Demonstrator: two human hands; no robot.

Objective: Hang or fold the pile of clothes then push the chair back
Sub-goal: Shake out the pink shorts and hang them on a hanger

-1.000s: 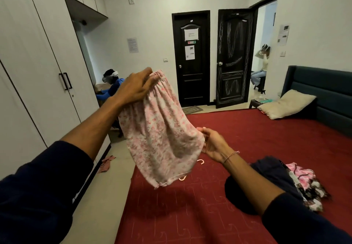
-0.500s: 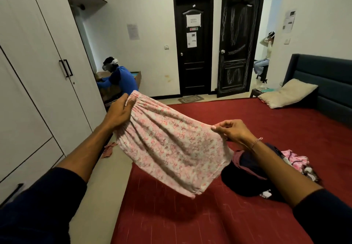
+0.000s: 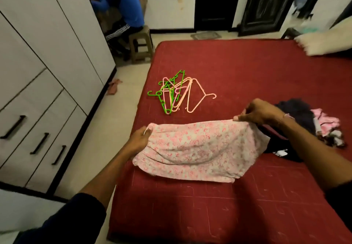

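Head view.

Pink floral garment: stretched flat between both hands, long axis running left to right. Far edge lifted at the two held corners; near edge draped on the red bed, just in front of the person.

Left hand: fingers curled round the garment's left corner, at its gathered band. Lower, and closer to the bed's left edge.

Right hand: pinching the garment's right corner, thumb and fingers closed on the cloth. Higher and farther out than the left.

Pile of clothes: dark and pink pieces heaped on the bed, just beyond and to the right of the right hand; nearer that hand by far.

Hangers: green and pink, tangled, on the bed beyond the gap between the hands, somewhat closer to the left.

Judgement: garment about to be laid down for folding. Span already square to the body, so a fold toward the near edge or end to end looks equally open. Hangers within forward reach should hanging be chosen.

Chair: not identified with certainty here.
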